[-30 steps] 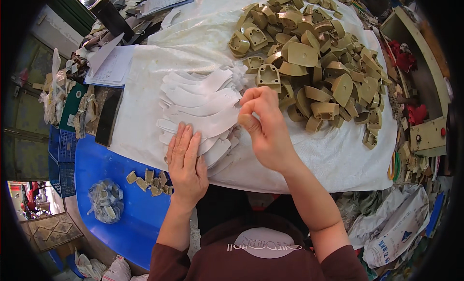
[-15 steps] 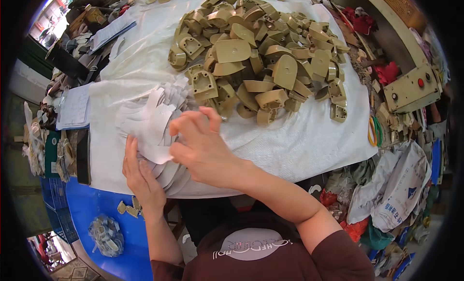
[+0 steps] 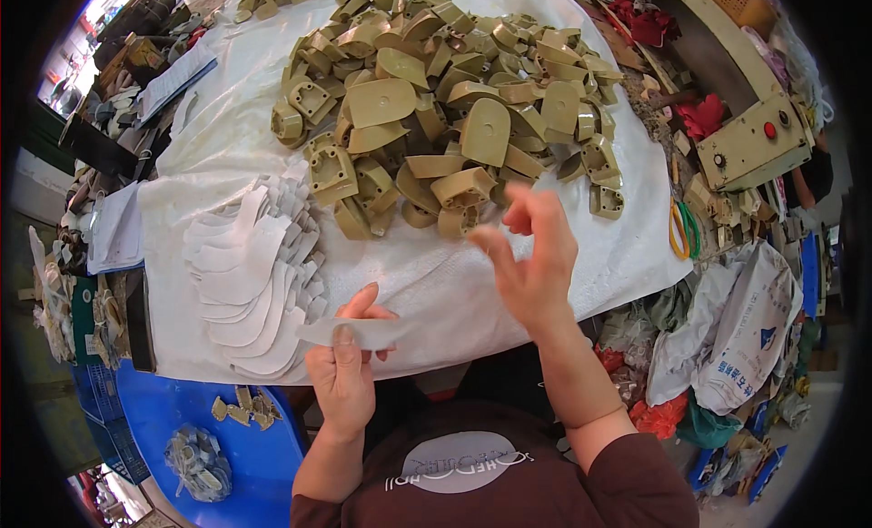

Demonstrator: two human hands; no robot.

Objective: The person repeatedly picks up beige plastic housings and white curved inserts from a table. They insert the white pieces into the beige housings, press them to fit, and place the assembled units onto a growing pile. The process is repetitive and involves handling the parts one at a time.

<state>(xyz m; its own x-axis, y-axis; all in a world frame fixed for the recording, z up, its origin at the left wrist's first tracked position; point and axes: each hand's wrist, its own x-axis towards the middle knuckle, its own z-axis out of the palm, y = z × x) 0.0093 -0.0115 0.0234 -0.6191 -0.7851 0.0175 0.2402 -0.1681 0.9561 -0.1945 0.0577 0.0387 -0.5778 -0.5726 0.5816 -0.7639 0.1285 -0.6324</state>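
My left hand point(image 3: 348, 369) is at the table's near edge, its thumb pressing a thin white cut piece point(image 3: 368, 335) against the fingers. To its left lies a fanned stack of similar white cut pieces point(image 3: 245, 292), waisted in shape. My right hand point(image 3: 538, 260) hovers at the near edge of a large heap of olive-tan molded blocks point(image 3: 481, 133) that look like shoe heels. Its thumb and fingers are apart, slightly blurred, and nothing shows between them. Some blocks show flat rounded faces, others hollow undersides with holes.
A white woven sheet point(image 3: 400, 269) covers the table. At right are a control box point(image 3: 758, 142) with knobs, yellow and green bands point(image 3: 686, 230) and plastic bags point(image 3: 727, 337). Papers point(image 3: 116, 226) lie left; a blue surface point(image 3: 163, 410) holds a bagged bundle point(image 3: 197, 463).
My left hand has moved from the stack toward me and right, now with a white piece in it. My right hand has left the stack and moved right to the heap's edge.
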